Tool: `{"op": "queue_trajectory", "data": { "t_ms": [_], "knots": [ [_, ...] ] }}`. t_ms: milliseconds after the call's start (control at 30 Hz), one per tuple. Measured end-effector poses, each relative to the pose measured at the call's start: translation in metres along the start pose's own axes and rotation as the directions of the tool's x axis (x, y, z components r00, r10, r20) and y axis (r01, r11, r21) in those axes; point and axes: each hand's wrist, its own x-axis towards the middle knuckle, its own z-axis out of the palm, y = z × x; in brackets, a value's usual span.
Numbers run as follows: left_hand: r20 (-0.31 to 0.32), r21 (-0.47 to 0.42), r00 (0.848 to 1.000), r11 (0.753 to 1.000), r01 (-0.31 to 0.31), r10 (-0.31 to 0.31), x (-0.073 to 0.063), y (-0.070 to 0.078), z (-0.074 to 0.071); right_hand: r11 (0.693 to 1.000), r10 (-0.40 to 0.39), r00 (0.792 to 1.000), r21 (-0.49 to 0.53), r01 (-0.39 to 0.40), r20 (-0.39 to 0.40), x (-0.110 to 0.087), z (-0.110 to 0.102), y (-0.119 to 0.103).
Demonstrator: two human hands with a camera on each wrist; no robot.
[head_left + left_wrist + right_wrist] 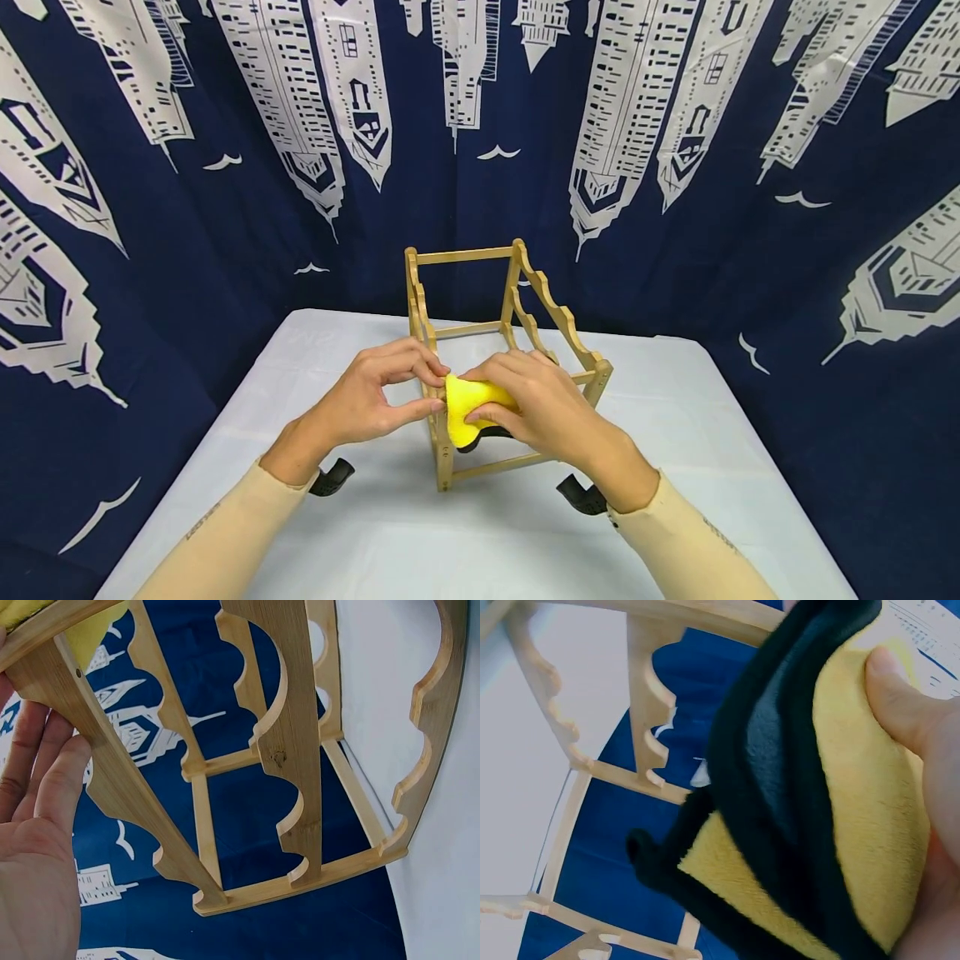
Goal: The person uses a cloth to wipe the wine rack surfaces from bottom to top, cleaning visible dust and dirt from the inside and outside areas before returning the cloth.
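A yellow cleaning cloth (459, 408) with black edging is gripped in my right hand (540, 408), bunched over the near top rail of a light wooden rack (444, 468). The right wrist view shows the cloth (870, 802) folded, with a grey side between its black borders and the thumb pressed on the yellow. My left hand (375, 392) holds the rack's near left corner, thumb and fingertips on either side, right beside the cloth. In the left wrist view its fingers (56, 769) lie against a scalloped slat (127, 795).
The rack stands on a white-covered table (360, 533). Behind it hangs a dark blue curtain (457, 208) printed with white buildings and birds. Black curved mounts stick out at the left wrist (332, 478) and the right wrist (582, 495).
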Motion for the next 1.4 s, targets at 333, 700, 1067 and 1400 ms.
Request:
{"op": "queue_trajectory", "data": {
  "t_ms": [333,700,1067,1400],
  "knots": [
    [-0.011,0.015,1.000,1.000,0.004,-0.004,0.001,0.003,0.000,0.993,0.042,0.999,-0.111,-0.042,0.003,-0.008,-0.014,0.011],
    [-0.016,0.054,0.999,0.997,-0.049,0.050,0.003,0.003,-0.001,0.950,0.031,1.000,-0.311,-0.029,0.000,-0.041,-0.053,0.048],
    [-0.008,-0.004,1.000,1.000,-0.030,0.030,0.003,0.001,-0.001,0.960,0.012,0.998,-0.277,-0.027,-0.057,-0.051,-0.054,0.056],
    [-0.026,-0.008,1.000,1.000,-0.007,0.007,0.000,0.000,-0.001,0.985,-0.036,0.995,-0.171,0.020,-0.095,-0.023,-0.019,0.028]
  ]
}}
